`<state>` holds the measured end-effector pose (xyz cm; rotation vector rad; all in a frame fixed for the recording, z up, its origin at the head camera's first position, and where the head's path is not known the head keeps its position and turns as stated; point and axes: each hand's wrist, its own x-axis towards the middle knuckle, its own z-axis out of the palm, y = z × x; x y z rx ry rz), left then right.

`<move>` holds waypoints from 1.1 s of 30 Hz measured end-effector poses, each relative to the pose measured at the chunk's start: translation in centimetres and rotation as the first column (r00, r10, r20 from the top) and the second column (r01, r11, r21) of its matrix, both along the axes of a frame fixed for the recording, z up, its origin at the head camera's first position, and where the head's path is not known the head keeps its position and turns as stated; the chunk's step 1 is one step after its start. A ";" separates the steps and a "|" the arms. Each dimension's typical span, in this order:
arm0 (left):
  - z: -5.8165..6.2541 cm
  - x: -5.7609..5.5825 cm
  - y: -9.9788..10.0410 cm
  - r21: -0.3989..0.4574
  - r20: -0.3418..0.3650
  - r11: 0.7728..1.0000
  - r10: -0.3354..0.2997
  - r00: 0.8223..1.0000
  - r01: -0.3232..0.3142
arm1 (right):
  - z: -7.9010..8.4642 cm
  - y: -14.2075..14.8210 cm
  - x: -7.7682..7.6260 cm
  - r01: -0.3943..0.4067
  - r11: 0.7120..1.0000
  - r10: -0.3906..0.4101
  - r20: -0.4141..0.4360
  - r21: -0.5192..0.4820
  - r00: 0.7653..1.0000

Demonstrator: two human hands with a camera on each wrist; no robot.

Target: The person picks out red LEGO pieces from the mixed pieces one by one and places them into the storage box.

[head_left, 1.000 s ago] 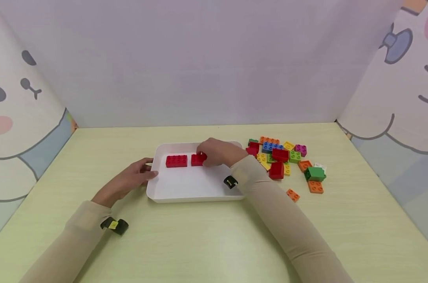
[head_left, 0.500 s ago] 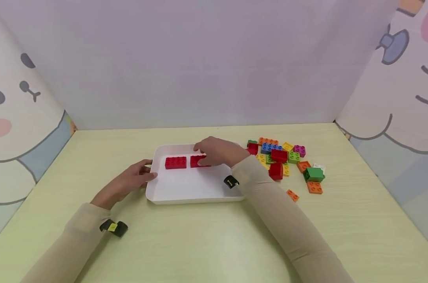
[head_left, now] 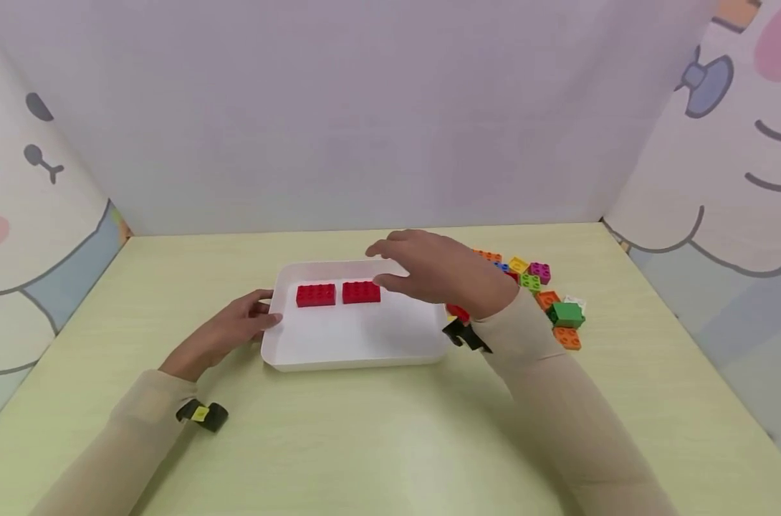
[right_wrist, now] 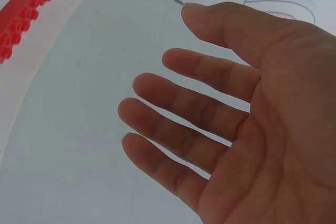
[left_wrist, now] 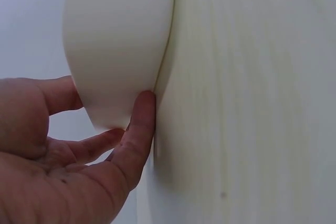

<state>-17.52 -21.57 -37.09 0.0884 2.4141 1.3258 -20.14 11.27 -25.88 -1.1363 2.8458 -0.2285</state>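
Two red toy building bricks lie side by side in the white tray [head_left: 358, 344], a left brick [head_left: 316, 295] and a right brick [head_left: 361, 292], studs up. My left hand [head_left: 236, 326] pinches the tray's left end, thumb over the rim. In the left wrist view, its fingers [left_wrist: 137, 129] press the outside of the tray wall. Above the tray's right part hovers my right hand [head_left: 442, 272], fingers spread and nothing in them. The right wrist view shows its bare palm [right_wrist: 262, 135], with the red bricks [right_wrist: 18, 17] off to the upper left.
Behind the right wrist lies a loose pile of coloured bricks, partly hidden: a purple brick [head_left: 540, 272], a yellow brick [head_left: 518, 265], a green brick [head_left: 566, 314] and an orange brick [head_left: 567, 338] among them. A pale curtain [head_left: 365, 143] rises behind the table [head_left: 339, 437].
My right hand has let go of the right red brick, then lifted and moved right, its fingers spreading. The brick now shows fully in the tray. My left hand keeps its hold on the tray.
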 end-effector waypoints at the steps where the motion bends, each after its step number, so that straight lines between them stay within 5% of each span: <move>1: 0.0 0.0 0.0 0.003 0.000 1.000 -0.003 1.000 0.003 | 0.1 0.7 0.2 0.010 1.000 -0.010 -0.012 -0.004 1.000; 8: 0.0 -0.1 0.0 0.000 -0.001 1.000 -0.002 1.000 0.002 | 0.0 4.6 0.8 0.075 0.997 -0.074 -0.063 0.006 0.995; 17: 0.2 0.1 0.1 -0.004 0.002 1.000 0.002 1.000 -0.002 | -0.7 5.9 0.5 0.104 0.994 -0.101 -0.079 0.029 0.992; 33: 0.2 0.1 0.0 -0.004 -0.007 1.000 -0.012 1.000 0.012 | -3.4 9.5 -0.7 0.246 0.969 -0.247 0.032 0.017 0.969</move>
